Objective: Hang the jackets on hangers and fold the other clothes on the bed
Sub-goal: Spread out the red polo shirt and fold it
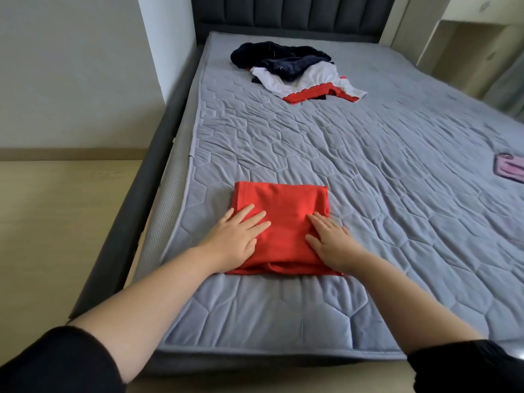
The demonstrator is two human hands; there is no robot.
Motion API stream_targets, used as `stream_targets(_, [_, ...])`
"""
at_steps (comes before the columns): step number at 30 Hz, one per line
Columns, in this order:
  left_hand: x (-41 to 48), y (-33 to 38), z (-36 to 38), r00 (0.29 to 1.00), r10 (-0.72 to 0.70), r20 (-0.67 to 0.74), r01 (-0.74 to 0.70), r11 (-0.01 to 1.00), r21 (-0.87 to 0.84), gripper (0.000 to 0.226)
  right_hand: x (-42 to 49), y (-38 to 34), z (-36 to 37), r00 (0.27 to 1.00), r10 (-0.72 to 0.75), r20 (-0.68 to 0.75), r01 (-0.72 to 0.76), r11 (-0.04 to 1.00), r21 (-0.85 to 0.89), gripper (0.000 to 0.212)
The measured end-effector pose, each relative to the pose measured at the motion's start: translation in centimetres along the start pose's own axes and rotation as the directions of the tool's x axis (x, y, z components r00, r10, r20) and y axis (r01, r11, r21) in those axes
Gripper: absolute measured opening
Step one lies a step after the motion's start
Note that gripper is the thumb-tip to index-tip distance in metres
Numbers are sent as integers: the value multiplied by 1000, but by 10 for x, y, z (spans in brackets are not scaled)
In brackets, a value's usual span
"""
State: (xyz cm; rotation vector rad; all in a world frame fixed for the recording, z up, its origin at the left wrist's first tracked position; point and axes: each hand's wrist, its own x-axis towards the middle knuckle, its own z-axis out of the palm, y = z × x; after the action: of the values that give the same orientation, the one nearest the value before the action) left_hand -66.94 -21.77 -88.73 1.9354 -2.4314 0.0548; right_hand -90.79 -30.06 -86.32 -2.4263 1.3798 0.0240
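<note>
Folded red fabric garment [283, 205] lay flat as a rough square on the grey quilted mattress [368, 171], near the mattress's near-left corner. Layered edges showed along its near side. All positions below are relative to that red square.

Left hand [235, 238] rested palm-down on the square's near-left corner. Fingers [256, 219] were straight and slightly spread, pointing toward the square's middle. No curl, no pinch, just flat contact on cloth. The heel of the hand covered the square's left edge.

Right hand [331, 242] rested palm-down on the near-right corner, fingers [319, 224] straight and fairly close together, tips toward the middle. Same state: flat on the fabric, nothing gripped. The hands were apart, with bare red cloth between them.

Both forearms were bare and came in from the square's near side. Black sleeves [56, 361] sat up by the elbows.

A loose pile of clothes [286, 69], with dark navy, white and red pieces tangled together, lay well beyond the square's far edge, unfolded. Couldn't tell which pieces were jackets.

A small pink item [510, 167] sat far to the right of the square and was cut off by the frame edge. Couldn't tell what it was.

The dark grey padded headboard [283, 15] stood farthest beyond the square, past the pile. The dark bed frame rail [127, 222] ran left of the square, below the mattress edge. Pale wooden floor [56, 222] lay further left, and a white wall [71, 66] stood far-left beyond the floor.
</note>
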Motion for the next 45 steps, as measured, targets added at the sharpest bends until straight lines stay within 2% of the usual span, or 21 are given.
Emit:
stream_targets(2, [-14, -15, 12, 999, -4, 33, 8, 989, -146, 53, -2, 14, 13, 994, 35, 102, -41, 997, 60, 65])
stream_targets(4, [-13, -20, 12, 997, -67, -46, 44, 920, -389, 48, 2, 17, 15, 997, 66, -29, -55, 954, 295, 65])
stream_targets(6, [-3, -19, 2, 940, -336, -60, 214, 717, -663, 45, 8, 15, 6, 955, 263, -137, -152, 829, 538, 66])
stream_targets(8, [6, -16, -6, 781, -622, 60, 421, 453, -786, 55, 10, 14, 0, 907, 419, -37, -273, 654, 705, 68])
stream_targets(9, [10, -14, -8, 717, -671, 189, 489, 291, -822, 62, 10, 13, -1, 897, 437, 73, -318, 520, 793, 62])
stream_targets(11, [17, -11, -15, 680, -561, 471, 498, -118, -859, 63, 10, 8, -7, 887, 350, 300, -384, 202, 901, 39])
stream_targets(12, [20, -11, -20, 687, -468, 557, 464, -308, -831, 53, 12, 5, -13, 889, 289, 356, -398, 101, 912, 30])
stream_targets(14, [33, -17, -32, 701, -359, 617, 436, -468, -768, 29, 26, 4, -26, 910, 208, 360, -374, 31, 927, 21])
stream_targets(16, [54, -32, -39, 731, -324, 601, 391, -523, -758, 19, 49, 2, -45, 939, 157, 306, -309, -4, 951, 18])
stream_targets(19, [83, -54, -50, 786, -305, 537, 315, -549, -774, 21, 81, -4, -73, 965, 96, 242, -238, -52, 970, 11])
stream_targets(21, [93, -62, -63, 800, -281, 530, 293, -587, -755, 22, 96, -10, -89, 970, 81, 229, -224, -64, 972, 22])
stream_targets(23, [98, -71, -85, 798, -273, 537, 296, -599, -744, 24, 104, -17, -108, 970, 71, 231, -227, -69, 972, 36])
stream_targets(26, [96, -83, -137, 759, -289, 584, 352, -572, -741, 24, 104, -38, -148, 947, 104, 305, -301, -50, 952, 23])
stream_targets(29, [89, -100, -208, 726, -435, 533, 408, -352, -843, 11, 101, -70, -199, 935, 156, 317, -337, 121, 934, 17])
stream_targets(32, [75, -120, -290, 711, -568, 414, 460, -68, -885, 34, 93, -117, -254, 928, 160, 336, -369, 284, 885, 27])
stream_targets(34, [64, -131, -351, 736, -586, 339, 464, 73, -883, 35, 85, -152, -294, 913, 146, 382, -407, 389, 826, 22])
stream_targets(36, [48, -142, -413, 746, -600, 289, 469, 165, -868, 36, 77, -190, -334, 899, 145, 413, -431, 457, 778, 17])
stream_targets(38, [29, -156, -473, 750, -603, 271, 467, 193, -863, 37, 71, -234, -374, 900, 150, 410, -424, 525, 738, 20])
stream_targets(41, [-14, -177, -558, 746, -613, 260, 495, 249, -832, 56, 62, -309, -433, 966, 127, 224, -243, 735, 633, 64])
stream_targets(43, [-51, -193, -611, 759, -604, 242, 509, 321, -799, 56, 57, -367, -472, 997, -49, 62, 9, 852, 524, 91])
stream_targets(45, [-92, -213, -659, 772, -596, 220, 524, 402, -751, 53, 53, -432, -506, 960, -278, 35, 227, 843, 487, 97])
